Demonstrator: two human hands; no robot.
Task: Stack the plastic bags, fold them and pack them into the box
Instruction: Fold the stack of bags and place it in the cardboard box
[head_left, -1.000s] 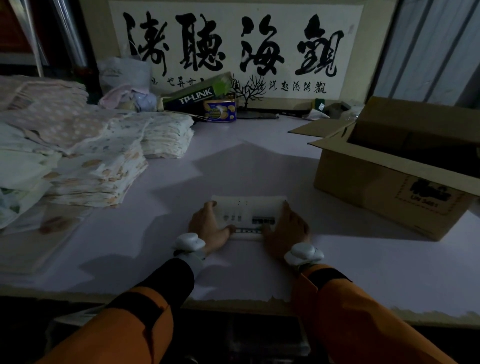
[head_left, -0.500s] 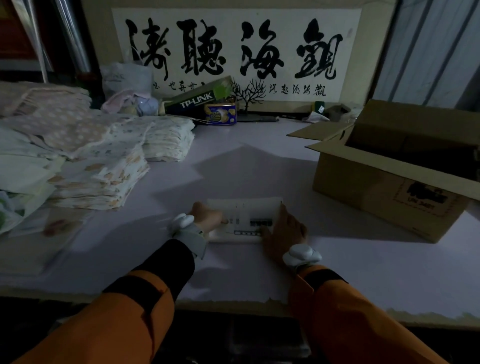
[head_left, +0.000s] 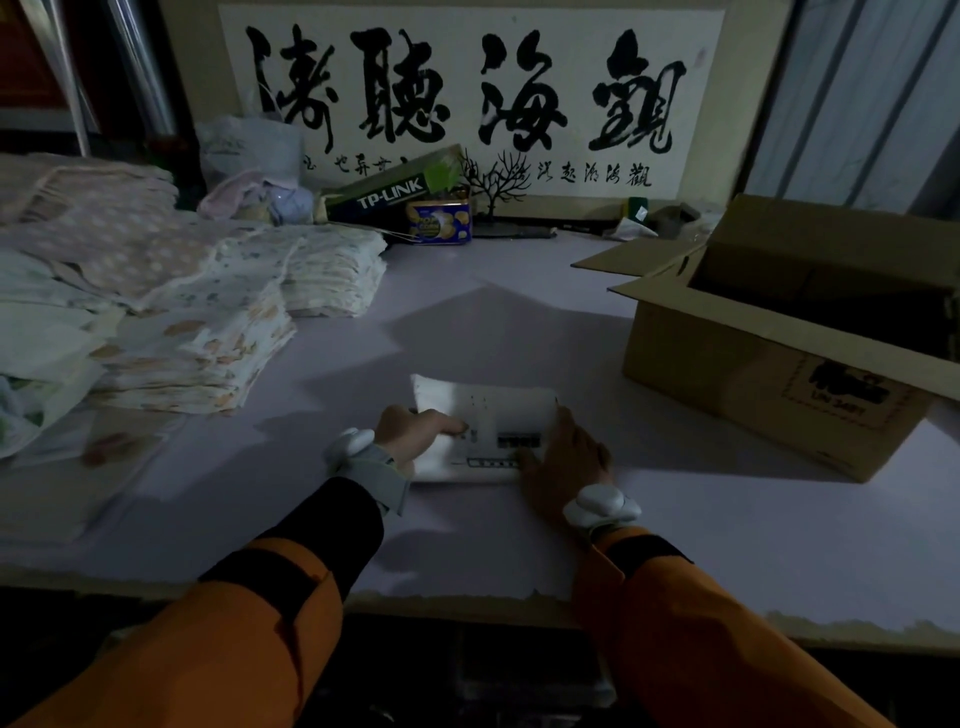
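A small folded stack of white plastic bags (head_left: 498, 410) with dark print lies on the pale table in front of me. My left hand (head_left: 415, 434) grips its left edge, fingers curled over the top, and the far left corner is raised a little. My right hand (head_left: 563, 457) lies flat on the stack's right end and presses it down. An open cardboard box (head_left: 769, 384) stands to the right, its flaps spread out and its inside dark.
Tall piles of patterned packed bags (head_left: 187, 332) fill the left side of the table (head_left: 467, 322). At the back stand a TP-LINK box (head_left: 389, 193), a blue tin (head_left: 439, 222) and a small tree ornament. The table's near edge runs just below my wrists.
My left hand turned from lying flat beside the stack to gripping its left edge, lifting the far left corner. My right hand stayed pressed on the right end.
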